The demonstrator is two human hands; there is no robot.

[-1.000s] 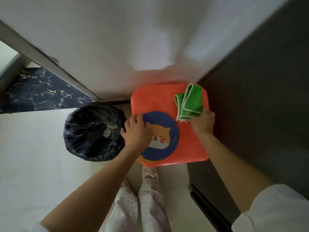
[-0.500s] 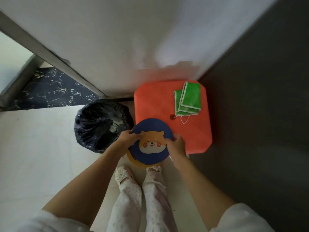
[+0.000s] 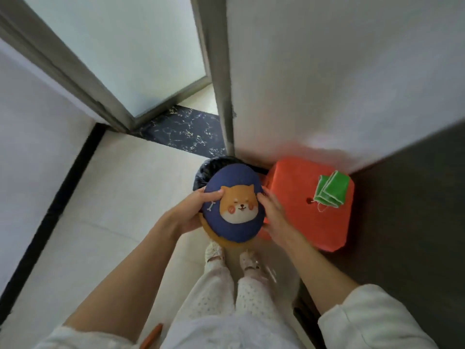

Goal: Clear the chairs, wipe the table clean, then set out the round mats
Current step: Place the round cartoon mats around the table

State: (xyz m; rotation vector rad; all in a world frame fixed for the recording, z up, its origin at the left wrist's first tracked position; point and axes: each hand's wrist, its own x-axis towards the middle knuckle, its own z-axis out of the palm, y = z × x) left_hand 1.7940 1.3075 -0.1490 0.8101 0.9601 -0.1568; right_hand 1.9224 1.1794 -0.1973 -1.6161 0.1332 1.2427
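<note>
A person stands over an orange stool (image 3: pixel 305 210) tucked into a corner, both hands closed on a stack of round mats (image 3: pixel 234 205) held in the air just left of the stool and clear of its seat. The left hand (image 3: pixel 192 212) clamps the stack's left edge, thumb on the blue top face beside the printed dog; the right hand (image 3: pixel 273 217) presses the opposite edge, fingers curled under. An orange rim shows beneath the blue mat, so there appear to be at least two, though the count cannot be told through the motion blur.

The mats look light, thin and slightly flexible, apt to slide over one another; a two-sided pinch at the rim, as here, seems the safest hold.

A folded green cloth (image 3: pixel 332 191) lies on the far right of the stool's seat, presumably for the wiping. A bin lined with a black bag (image 3: pixel 201 172) sits just left of the stool, directly behind the mats. A white wall rises behind the stool and a dark panel closes off its right side, leaving only the open floor to the left for carrying the mats away.
</note>
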